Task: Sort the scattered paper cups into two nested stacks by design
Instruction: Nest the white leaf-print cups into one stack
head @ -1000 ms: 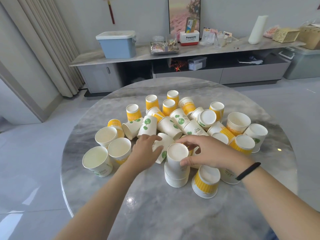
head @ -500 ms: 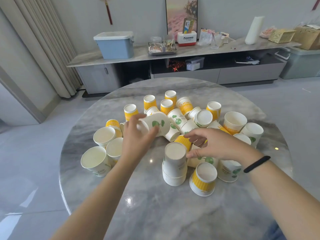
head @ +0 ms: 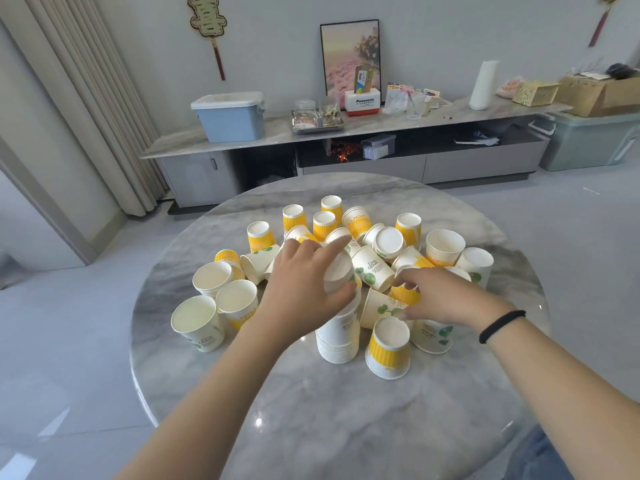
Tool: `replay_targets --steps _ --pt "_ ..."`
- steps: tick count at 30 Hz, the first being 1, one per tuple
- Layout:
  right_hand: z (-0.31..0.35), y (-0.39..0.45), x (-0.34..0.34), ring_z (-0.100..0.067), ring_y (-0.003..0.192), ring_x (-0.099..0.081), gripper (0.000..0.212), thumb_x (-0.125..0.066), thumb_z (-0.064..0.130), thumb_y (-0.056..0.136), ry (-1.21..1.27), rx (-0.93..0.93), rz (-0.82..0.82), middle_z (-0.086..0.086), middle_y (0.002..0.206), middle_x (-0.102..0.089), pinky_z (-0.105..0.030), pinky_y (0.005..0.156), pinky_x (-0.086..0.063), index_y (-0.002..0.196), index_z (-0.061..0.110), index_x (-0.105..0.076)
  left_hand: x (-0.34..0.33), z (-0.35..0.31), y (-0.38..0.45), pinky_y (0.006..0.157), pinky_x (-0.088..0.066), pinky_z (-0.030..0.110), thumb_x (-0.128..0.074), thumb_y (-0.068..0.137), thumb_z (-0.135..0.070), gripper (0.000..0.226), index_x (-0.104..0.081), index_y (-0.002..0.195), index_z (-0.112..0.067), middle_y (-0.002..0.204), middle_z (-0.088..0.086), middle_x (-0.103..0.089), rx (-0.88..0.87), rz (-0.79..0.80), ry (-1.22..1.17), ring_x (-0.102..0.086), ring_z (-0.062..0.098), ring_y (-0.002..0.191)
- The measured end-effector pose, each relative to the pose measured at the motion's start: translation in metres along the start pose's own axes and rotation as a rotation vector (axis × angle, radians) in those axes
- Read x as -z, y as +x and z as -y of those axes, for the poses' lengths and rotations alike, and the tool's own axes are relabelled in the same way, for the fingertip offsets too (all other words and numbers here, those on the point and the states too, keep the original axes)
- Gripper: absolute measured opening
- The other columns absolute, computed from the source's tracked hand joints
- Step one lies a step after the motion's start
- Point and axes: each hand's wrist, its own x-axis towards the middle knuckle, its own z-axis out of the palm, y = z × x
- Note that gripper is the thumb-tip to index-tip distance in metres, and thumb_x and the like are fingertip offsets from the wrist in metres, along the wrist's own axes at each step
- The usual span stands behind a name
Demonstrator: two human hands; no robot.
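One head-worn view — looking forward and down, close over the round table [head: 311,427] — room beyond.

The left hand [head: 304,282] holds an upturned cup [head: 338,276] over the nested stack [head: 337,336], seemingly touching it.

A nested stack [head: 337,337] of upside-down white cups stands near the middle of the worktop [head: 311,427]; a green-leaf cup [head: 337,275] sits tilted, base up, just above it. Right beside the stack stands an inverted yellow-banded cup [head: 388,348]. Three upright open cups [head: 214,299] cluster at left. Behind, many yellow-banded and green-leaf cups [head: 349,230] lie scattered, inverted or tipped.
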Motion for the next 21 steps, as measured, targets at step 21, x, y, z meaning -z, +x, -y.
replay_targets --steps 21 --pt "-0.054 0.005 -0.007 -0.024 0.110 -0.056 0.060 -0.064 0.030 0.079 -0.118 -0.074 0.017 -0.003 0.124 -0.056 -0.027 0.074 -0.041 0.134 0.027 -0.042 -0.069 -0.060 0.063 0.105 -0.029 0.039 -0.050 0.092 -0.032 0.039 -0.052 0.129 -0.021 0.131 0.004 -0.056 -0.173 0.637 0.349 -0.046 0.025 0.126"
